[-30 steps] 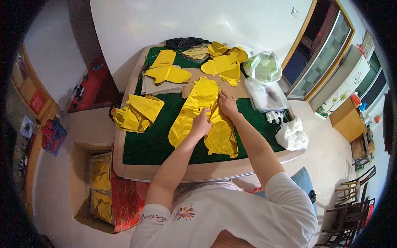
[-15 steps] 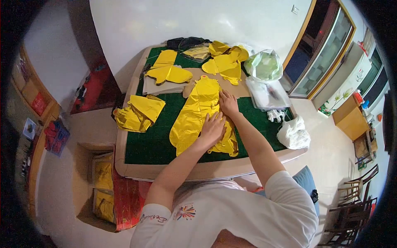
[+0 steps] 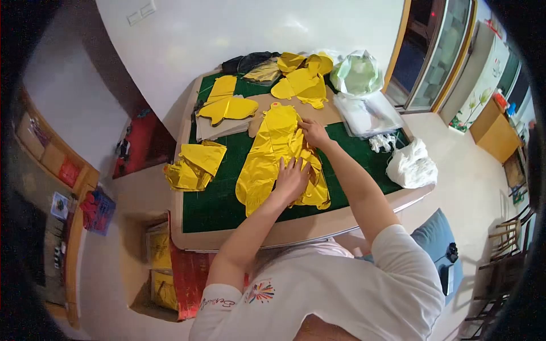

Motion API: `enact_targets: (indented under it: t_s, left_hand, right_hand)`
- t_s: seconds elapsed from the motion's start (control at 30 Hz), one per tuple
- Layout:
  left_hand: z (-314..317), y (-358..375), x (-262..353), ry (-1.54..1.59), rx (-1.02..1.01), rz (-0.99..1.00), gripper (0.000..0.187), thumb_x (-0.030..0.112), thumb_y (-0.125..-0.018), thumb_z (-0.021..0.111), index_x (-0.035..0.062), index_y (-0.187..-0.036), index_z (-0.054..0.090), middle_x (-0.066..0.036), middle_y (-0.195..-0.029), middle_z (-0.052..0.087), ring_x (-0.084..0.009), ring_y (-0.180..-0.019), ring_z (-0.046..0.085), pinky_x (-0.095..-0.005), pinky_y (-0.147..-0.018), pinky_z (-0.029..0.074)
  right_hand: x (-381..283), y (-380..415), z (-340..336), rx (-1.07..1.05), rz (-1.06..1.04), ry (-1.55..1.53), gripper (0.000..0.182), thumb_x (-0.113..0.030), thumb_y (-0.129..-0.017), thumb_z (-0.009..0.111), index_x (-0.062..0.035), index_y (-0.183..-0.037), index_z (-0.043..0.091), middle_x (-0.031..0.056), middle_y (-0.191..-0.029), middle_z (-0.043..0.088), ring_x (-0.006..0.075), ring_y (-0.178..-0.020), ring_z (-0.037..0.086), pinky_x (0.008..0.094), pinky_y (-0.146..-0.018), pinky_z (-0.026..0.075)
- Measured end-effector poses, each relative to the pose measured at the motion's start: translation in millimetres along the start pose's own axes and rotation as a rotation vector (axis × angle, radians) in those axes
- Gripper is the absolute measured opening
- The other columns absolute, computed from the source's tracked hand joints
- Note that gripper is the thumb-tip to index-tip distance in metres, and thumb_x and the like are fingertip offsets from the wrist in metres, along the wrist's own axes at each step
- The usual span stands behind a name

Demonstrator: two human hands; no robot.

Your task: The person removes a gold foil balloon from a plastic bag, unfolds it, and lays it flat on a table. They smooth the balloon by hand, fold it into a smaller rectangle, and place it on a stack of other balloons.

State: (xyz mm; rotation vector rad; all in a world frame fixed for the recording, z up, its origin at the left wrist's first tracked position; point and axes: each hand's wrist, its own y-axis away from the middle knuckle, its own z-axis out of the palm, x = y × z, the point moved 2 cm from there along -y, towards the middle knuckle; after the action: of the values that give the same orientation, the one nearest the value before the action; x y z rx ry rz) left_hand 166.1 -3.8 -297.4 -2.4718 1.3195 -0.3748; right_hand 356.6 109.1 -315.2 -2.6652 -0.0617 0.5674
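Note:
A flat, wrinkled yellow foil balloon with a small reddish spot at its top end lies across the green mat. My left hand rests on its lower right part, fingers spread over the creased foil. Higher up, at the right edge, my right hand has its fingers bent together on the foil, seemingly pinching it. Beside the balloon on the left sits a folded yellow foil piece. Another yellow foil piece lies on a stack of sheets behind it.
More yellow foil pieces lie at the back, near a pale green plastic bag. Clear plastic bags and a white bundle are on the right. A cardboard box with yellow packs stands on the floor at left.
My right hand has shifted slightly up along the balloon's right edge, its fingers now more bent. My left hand stays on the foil. The view has turned somewhat.

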Motion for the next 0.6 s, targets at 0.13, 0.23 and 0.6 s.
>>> enact_targets:
  t_s: [0.13,0.23,0.6]
  left_hand:
    - [-1.6,-2.2,0.3,-0.016,-0.017,-0.008,0.037,0.026,-0.088,0.052,0.0097,-0.121,0.053,-0.012,-0.118,0.053,-0.0283,-0.115,0.046,-0.0604,-0.1,0.024]
    - [-6.9,-3.3,-0.1,-0.019,-0.063,-0.03,0.038,0.025,-0.087,0.053,0.0104,-0.122,0.052,-0.01,-0.115,0.054,-0.0263,-0.115,0.046,-0.06,-0.1,0.024]
    - [-11.6,-5.4,-1.9,-0.065,-0.099,-0.06,0.037,0.028,-0.087,0.054,0.0122,-0.12,0.055,-0.01,-0.111,0.056,-0.026,-0.115,0.046,-0.0592,-0.102,0.024]
  right_hand:
    - [-1.1,5.7,-5.0,-0.034,-0.049,0.033,0.037,-0.016,-0.085,0.046,-0.0096,-0.12,0.057,0.0121,-0.13,0.05,0.0302,-0.117,0.048,0.0421,-0.1,0.035]
    - [-4.8,10.6,-4.5,0.013,-0.048,0.067,0.036,-0.017,-0.086,0.047,-0.0108,-0.12,0.057,0.0113,-0.131,0.05,0.03,-0.118,0.047,0.0421,-0.1,0.035]
    - [-8.2,16.0,-4.9,0.062,-0.062,0.094,0.035,-0.023,-0.09,0.047,-0.0121,-0.122,0.055,0.0106,-0.13,0.049,0.0282,-0.119,0.046,0.0414,-0.101,0.033]
